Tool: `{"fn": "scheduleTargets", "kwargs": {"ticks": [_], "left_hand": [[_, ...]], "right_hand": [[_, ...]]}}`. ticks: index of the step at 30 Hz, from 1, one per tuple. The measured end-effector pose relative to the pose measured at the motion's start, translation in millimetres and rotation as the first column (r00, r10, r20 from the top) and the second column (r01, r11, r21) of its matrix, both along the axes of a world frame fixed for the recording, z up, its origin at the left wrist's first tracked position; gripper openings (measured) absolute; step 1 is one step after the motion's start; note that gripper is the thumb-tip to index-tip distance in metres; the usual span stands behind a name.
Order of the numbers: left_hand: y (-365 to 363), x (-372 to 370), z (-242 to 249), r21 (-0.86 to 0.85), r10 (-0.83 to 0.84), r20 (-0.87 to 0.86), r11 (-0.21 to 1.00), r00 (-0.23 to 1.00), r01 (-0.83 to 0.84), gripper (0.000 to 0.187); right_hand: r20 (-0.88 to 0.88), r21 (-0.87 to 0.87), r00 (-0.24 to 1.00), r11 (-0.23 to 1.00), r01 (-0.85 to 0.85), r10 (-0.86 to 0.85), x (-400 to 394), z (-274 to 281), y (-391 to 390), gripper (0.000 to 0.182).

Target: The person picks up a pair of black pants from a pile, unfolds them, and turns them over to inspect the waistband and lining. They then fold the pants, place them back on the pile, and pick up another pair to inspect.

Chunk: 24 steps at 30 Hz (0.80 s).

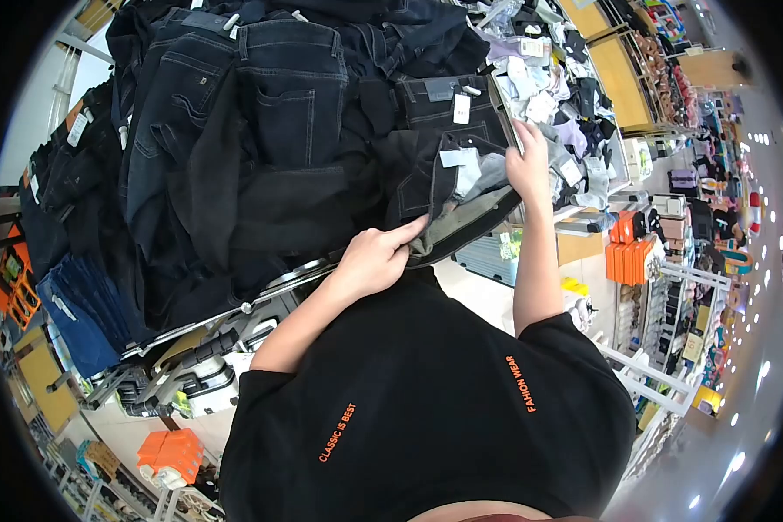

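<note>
A pair of dark jeans lies at the near edge of the pile, its waist spread so that the grey inside and a white label show. My left hand is closed on the jeans near the waist, index finger stretched along the cloth. At the right end of the waistband, my right hand grips the same jeans between thumb and fingers. Just beyond, another folded pair of black jeans carries a white price tag.
More dark jeans heap across the display table, whose metal rim runs below them. Blue jeans hang over the left end. Small pale garments fill a bin at the right. Orange boxes and shelves stand farther right.
</note>
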State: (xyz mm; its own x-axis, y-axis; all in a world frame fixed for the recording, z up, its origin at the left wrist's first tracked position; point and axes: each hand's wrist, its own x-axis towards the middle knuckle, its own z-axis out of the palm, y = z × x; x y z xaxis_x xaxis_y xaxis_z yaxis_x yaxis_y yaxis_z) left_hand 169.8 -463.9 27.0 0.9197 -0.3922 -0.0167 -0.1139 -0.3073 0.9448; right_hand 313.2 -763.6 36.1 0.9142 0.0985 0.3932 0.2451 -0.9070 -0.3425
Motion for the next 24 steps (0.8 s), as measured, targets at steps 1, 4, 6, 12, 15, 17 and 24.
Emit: {"fn": "scheduleTargets", "kwargs": {"ticks": [1,4,6,12,15,17,24], "left_hand": [[-3.9,-1.2,-4.7,-0.048,-0.014,0.024,0.999,1.000,0.015,0.050],[-7.2,-1.8,-6.2,-0.169,0.030,-0.016,0.985,0.999,-0.032,0.040],[-0.9,1.2,-1.4,-0.174,0.022,-0.013,0.984,1.000,-0.023,0.034],[9.2,-5.2,5.0,-0.301,0.189,-0.161,0.925,0.969,-0.230,0.030],[10.3,-5.7,2.1,-0.368,0.204,-0.063,0.905,0.977,-0.213,0.030],[11.5,-6.0,7.1,-0.395,0.247,-0.035,0.887,0.968,-0.240,0.030],[-28.7,15.5,41.5,-0.428,0.171,0.333,0.904,0.927,-0.013,0.034]], "right_hand": [[-0.136,0.107,0.979,0.984,-0.141,0.155,4.9,13.3,13.3,0.050],[-0.409,-0.037,0.824,0.896,-0.443,0.391,20.9,1.2,32.7,0.067],[-0.654,-0.132,0.668,0.815,-0.564,0.356,21.1,-6.2,44.3,0.078],[-0.758,-0.056,0.487,0.701,-0.711,0.434,19.8,-14.9,39.1,0.053],[-0.690,-0.128,0.584,0.721,-0.681,0.428,14.5,14.9,51.6,0.037],[-0.659,-0.125,0.643,0.786,-0.606,0.391,12.4,24.3,53.4,0.032],[0.102,0.405,0.985,0.899,-0.166,0.136,50.9,16.4,4.8,0.018]]}}
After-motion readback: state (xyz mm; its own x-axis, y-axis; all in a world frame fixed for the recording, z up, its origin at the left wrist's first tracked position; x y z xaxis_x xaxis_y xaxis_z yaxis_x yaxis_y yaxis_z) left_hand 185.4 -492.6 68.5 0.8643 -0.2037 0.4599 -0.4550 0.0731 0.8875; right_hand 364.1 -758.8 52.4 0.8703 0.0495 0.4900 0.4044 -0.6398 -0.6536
